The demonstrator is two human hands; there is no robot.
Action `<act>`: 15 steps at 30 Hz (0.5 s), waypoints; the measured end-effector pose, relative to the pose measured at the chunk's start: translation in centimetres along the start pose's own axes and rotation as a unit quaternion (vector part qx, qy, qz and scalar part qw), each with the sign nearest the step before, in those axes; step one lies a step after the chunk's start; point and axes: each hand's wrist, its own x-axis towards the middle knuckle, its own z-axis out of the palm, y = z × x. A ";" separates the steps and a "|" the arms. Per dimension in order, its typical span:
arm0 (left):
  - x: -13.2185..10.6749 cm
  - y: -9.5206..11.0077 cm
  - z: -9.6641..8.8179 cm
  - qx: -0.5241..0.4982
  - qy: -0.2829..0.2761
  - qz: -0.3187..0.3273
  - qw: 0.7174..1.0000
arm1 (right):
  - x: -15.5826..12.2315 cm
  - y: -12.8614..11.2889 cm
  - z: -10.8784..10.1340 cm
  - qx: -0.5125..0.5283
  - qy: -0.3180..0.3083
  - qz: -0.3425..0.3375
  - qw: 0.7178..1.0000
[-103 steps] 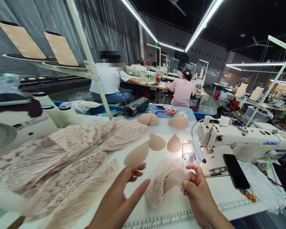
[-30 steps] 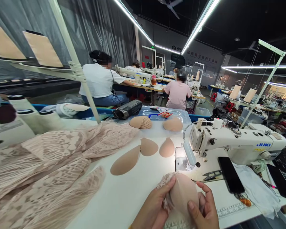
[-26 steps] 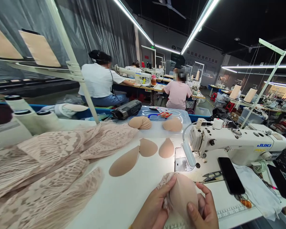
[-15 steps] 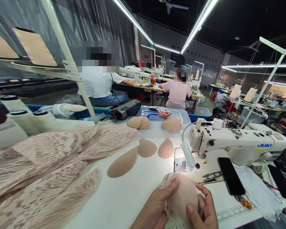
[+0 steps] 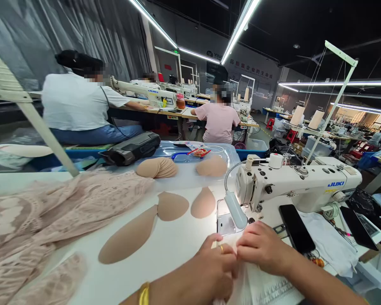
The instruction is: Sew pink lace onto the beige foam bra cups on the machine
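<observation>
"What are the hands doing?"

"The left hand (image 5: 214, 267) and right hand (image 5: 262, 248) are gripping sheer pale fabric (image 5: 231, 240) on the table (image 5: 174, 245), just before the needle plate (image 5: 225, 223)."

"What's crowding them?"

"A lamp (image 5: 236, 209) is overhanging the plate. Beyond the right hand, partly hidden thread snips (image 5: 279, 228) are lying beside a smartphone (image 5: 296, 228). 3 beige pads (image 5: 173, 206) are lying leftward."

"Containers?"

"A clear plastic box (image 5: 186, 171) is carrying a fanned pad stack (image 5: 157, 168), another beige piece (image 5: 211, 166) and a red packet (image 5: 200, 153) on top."
</observation>
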 end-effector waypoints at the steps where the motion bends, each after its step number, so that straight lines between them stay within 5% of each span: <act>1: 0.6 -0.4 -0.4 0.064 -0.010 0.032 0.997 | 0.8 0.7 -0.2 -0.072 -0.033 -0.037 0.996; 5: 1.8 -2.2 -1.6 0.163 -0.036 0.061 0.984 | 1.5 3.3 0.5 -0.225 -0.053 -0.084 0.969; 10: 1.1 -3.8 -1.2 0.163 -0.042 0.009 0.986 | 0.0 4.8 0.2 -0.281 -0.080 -0.092 0.952; 15: 1.1 -3.8 -1.2 0.156 -0.032 0.029 0.987 | 0.0 5.2 -0.1 -0.301 -0.084 -0.069 0.947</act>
